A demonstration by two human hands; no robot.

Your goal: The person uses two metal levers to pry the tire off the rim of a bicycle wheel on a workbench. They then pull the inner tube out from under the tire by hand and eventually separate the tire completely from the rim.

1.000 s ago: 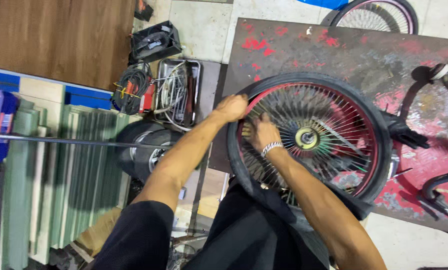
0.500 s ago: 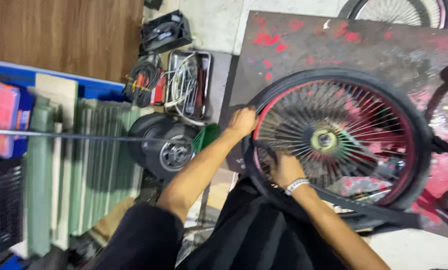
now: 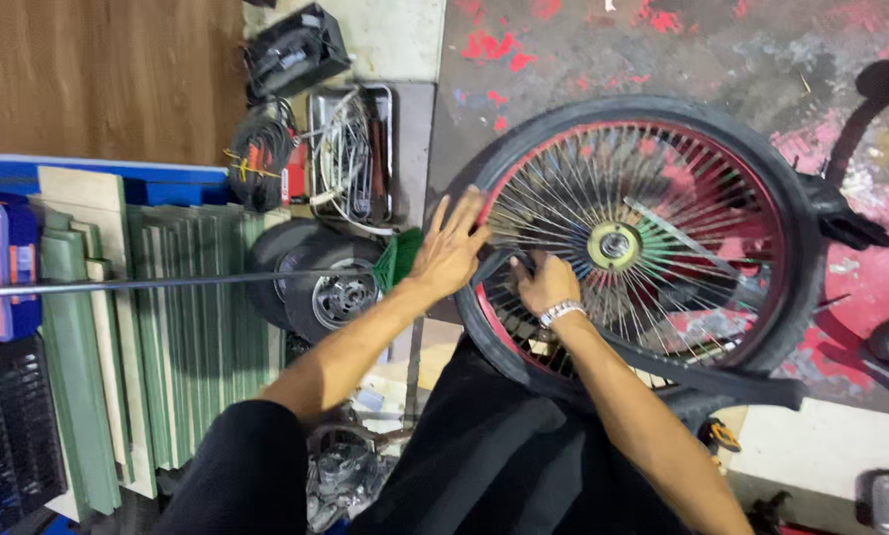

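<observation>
Bicycle wheel [image 3: 653,248] lies flat across the lap, hub at centre; left hand [image 3: 451,248] presses open-palmed on the tyre [image 3: 563,119] at 9 o'clock, right hand [image 3: 544,282] nearer the hub at 8 o'clock, apparently curled around spokes [image 3: 682,198].
</observation>
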